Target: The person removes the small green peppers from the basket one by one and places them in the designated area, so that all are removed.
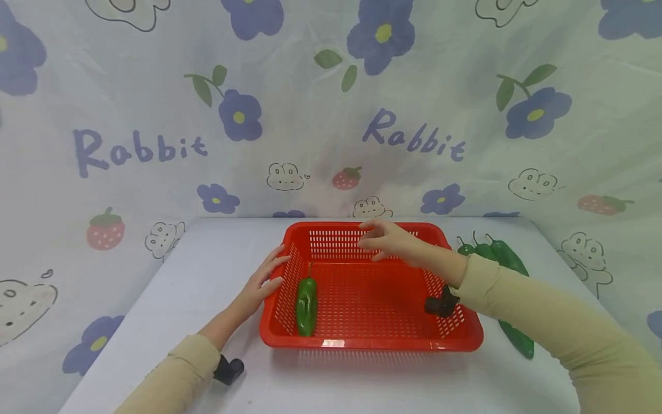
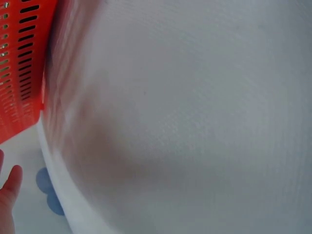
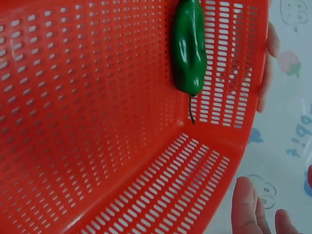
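A red plastic basket [image 1: 372,344] with slotted walls stands on the white table. Inside it, along the left wall, lies one green pepper [image 1: 307,306], its stem pointing to the back; the right wrist view also shows this pepper [image 3: 189,48]. My left hand [image 1: 265,280] rests on the basket's left rim with its fingers extended. Over the back part of the basket hovers my right hand [image 1: 388,238], fingers loosely bent and apart, with nothing held. In the left wrist view only fingertips of the left hand [image 2: 9,190] show beside the basket wall.
More green peppers [image 1: 509,257] lie on the table right of the basket, partly hidden by the right forearm. A patterned cloth [image 1: 310,115] hangs behind the table [image 1: 207,276]. Black wrist-camera mounts [image 1: 442,302] sit at both sleeves.
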Demonstrator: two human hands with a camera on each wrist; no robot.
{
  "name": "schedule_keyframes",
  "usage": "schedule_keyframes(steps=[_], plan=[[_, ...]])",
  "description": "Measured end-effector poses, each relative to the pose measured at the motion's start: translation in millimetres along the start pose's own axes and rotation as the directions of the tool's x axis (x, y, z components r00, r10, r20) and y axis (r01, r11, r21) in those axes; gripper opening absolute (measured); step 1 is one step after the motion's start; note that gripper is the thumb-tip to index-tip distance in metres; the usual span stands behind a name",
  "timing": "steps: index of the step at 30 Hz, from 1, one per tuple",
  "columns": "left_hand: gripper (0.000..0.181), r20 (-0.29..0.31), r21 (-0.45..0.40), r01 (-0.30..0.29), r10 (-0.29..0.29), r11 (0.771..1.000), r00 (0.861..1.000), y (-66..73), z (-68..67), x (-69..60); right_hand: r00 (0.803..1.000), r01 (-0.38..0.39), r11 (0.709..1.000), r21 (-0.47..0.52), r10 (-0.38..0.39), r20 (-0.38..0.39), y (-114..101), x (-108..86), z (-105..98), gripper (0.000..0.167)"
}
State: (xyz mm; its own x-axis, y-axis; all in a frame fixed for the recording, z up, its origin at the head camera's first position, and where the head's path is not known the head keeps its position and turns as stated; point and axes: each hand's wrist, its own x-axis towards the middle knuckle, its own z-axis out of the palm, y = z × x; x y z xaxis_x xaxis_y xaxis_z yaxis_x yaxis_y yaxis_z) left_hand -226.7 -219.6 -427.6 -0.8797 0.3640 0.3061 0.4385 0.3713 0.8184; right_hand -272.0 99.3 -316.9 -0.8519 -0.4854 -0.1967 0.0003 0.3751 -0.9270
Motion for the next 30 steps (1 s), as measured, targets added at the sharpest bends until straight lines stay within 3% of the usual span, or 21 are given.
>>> schedule_keyframes(steps=[16,30], plan=[[0.045,0.006,-0.011,-0.004,0.004,1.0,1.0,1.0,-1.2,0.1,0.996,-0.026,0.993,0.114,0.016,0.087,25.7,30.1,35.0,0.056],[0.045,0.008,-0.004,0.002,-0.002,1.0,1.0,0.9,-0.8,0.4,0.989,-0.046,0.994,0.103,0.031,0.146,44.4,48.3,57.2,0.057]])
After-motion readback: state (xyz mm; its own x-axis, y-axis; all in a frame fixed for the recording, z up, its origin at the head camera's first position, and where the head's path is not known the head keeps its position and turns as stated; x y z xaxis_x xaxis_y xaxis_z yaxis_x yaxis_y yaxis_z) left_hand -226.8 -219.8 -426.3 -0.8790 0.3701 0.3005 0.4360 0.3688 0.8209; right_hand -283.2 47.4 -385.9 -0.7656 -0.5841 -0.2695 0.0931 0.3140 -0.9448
